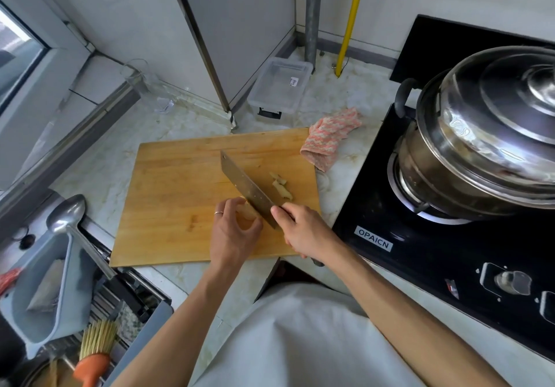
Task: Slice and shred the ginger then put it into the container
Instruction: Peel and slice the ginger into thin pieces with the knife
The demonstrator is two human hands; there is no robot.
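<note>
A wooden cutting board (180,194) lies on the marble counter. My left hand (232,230) grips a pale piece of ginger (247,211) near the board's front edge, fingers curled over it. My right hand (303,230) holds the handle of a cleaver (244,187), whose blade rests against the ginger just right of my left fingers. A few cut ginger slices (280,187) lie on the board to the right of the blade. A clear plastic container (279,86) stands at the back of the counter by the wall.
A pink knitted cloth (330,137) lies at the board's back right corner. A black gas hob (435,251) with a big steel lidded pot (486,134) fills the right. At left, a sink rack holds a ladle (67,215), a grey bin and a brush (94,353).
</note>
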